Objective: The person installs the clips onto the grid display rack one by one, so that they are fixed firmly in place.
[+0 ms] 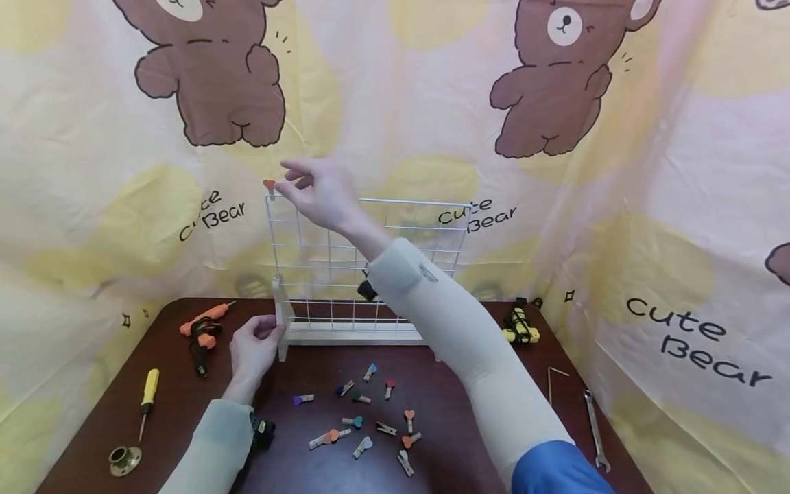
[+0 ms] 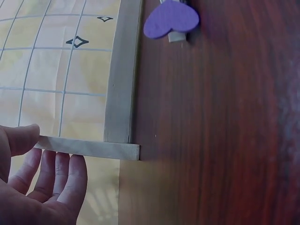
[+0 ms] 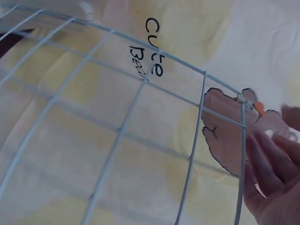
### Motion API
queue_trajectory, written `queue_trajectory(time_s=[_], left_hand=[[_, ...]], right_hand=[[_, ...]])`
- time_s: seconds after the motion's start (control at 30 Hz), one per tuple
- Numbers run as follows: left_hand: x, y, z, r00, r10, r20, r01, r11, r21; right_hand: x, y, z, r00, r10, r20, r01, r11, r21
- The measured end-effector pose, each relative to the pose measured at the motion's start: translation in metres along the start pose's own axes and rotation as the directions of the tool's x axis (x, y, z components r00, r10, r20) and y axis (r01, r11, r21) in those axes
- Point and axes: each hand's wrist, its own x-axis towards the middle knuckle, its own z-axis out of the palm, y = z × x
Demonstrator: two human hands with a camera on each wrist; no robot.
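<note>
A white wire grid rack (image 1: pixel 413 202) stands upright on a wooden base (image 1: pixel 358 338). At its top left corner a clothespin with an orange heart (image 1: pixel 269 184) is clipped to the wire. My right hand (image 1: pixel 326 195) is beside that clothespin, fingers loosely bent and apart from it; the right wrist view shows the orange heart (image 3: pixel 259 108) close to the fingers. Low on the left, my left hand (image 1: pixel 252 348) pinches the rack's wooden side post (image 2: pixel 89 147) between thumb and fingers. Several heart clothespins lie in front, including a purple one (image 2: pixel 171 19).
On the left lie an orange glue gun (image 1: pixel 206 317), a yellow-handled screwdriver (image 1: pixel 149 390) and a brass flange (image 1: pixel 125 460). To the right are a yellow corded tool (image 1: pixel 521 329), a hex key (image 1: pixel 551 384) and a wrench (image 1: pixel 595 429). A bear-print curtain (image 1: pixel 395 82) hangs behind.
</note>
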Motion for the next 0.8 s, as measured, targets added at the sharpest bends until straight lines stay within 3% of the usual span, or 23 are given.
queue_trajectory(time_s=[0.1, 0.17, 0.27, 0.33, 0.43, 0.5, 0.6, 0.7, 0.8], left_hand=[[-0.001, -0.002, -0.001, 1.0, -0.02, 0.011, 0.02, 1.0, 0.003], [-0.002, -0.003, -0.002, 1.0, -0.021, 0.009, 0.021, 1.0, 0.009], [-0.003, -0.004, -0.004, 1.0, -0.018, -0.001, 0.018, 1.0, 0.018], [-0.003, -0.004, -0.004, 1.0, -0.011, -0.007, 0.011, 1.0, 0.027], [-0.003, -0.003, -0.004, 1.0, -0.014, -0.003, 0.014, 0.999, 0.034], [-0.002, -0.002, -0.003, 1.0, -0.015, 0.002, 0.015, 0.999, 0.036], [-0.002, 0.0, -0.003, 1.0, -0.016, 0.007, 0.015, 0.999, 0.037], [-0.002, 0.001, -0.002, 1.0, -0.018, 0.014, 0.017, 0.999, 0.04], [-0.001, 0.001, 0.0, 1.0, -0.016, 0.025, 0.015, 0.999, 0.045]], right_hand=[[-0.035, 0.012, -0.006, 0.988, -0.11, -0.109, 0.116, 0.992, 0.052], [-0.062, 0.024, -0.008, 0.982, -0.146, -0.123, 0.155, 0.985, 0.07], [-0.107, 0.05, -0.006, 0.989, -0.143, -0.046, 0.147, 0.985, 0.093], [-0.138, 0.071, -0.001, 0.99, -0.133, 0.049, 0.128, 0.987, 0.092], [-0.187, 0.106, 0.014, 0.969, -0.115, 0.22, 0.106, 0.993, 0.052], [-0.216, 0.126, 0.026, 0.935, -0.086, 0.345, 0.089, 0.996, 0.009], [-0.248, 0.149, 0.045, 0.859, -0.058, 0.508, 0.124, 0.988, -0.096], [-0.265, 0.16, 0.06, 0.782, -0.04, 0.622, 0.185, 0.968, -0.171], [-0.272, 0.166, 0.07, 0.736, -0.02, 0.677, 0.238, 0.943, -0.232]])
